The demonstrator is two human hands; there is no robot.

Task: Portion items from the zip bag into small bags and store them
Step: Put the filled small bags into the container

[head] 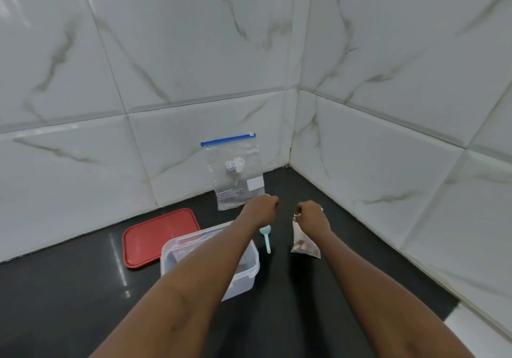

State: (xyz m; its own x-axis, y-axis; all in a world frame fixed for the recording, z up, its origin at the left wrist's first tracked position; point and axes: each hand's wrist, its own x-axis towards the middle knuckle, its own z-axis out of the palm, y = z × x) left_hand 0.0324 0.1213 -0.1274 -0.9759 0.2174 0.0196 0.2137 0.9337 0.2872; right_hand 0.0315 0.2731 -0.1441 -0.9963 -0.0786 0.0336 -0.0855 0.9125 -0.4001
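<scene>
A clear zip bag (234, 169) with a blue seal strip leans upright against the tiled wall at the back of the black counter. My left hand (261, 205) is closed into a fist just in front of its lower edge; I cannot tell if it pinches anything. My right hand (311, 212) grips the top of a small clear bag (304, 242) that hangs down with dark and brown pieces in its bottom. A light blue scoop (266, 237) lies on the counter between my forearms.
A clear plastic container (243, 271) stands under my left forearm, with what look like small bags inside. Its red lid (155, 237) lies flat to the left. Tiled walls meet in a corner behind the zip bag and close off the right side.
</scene>
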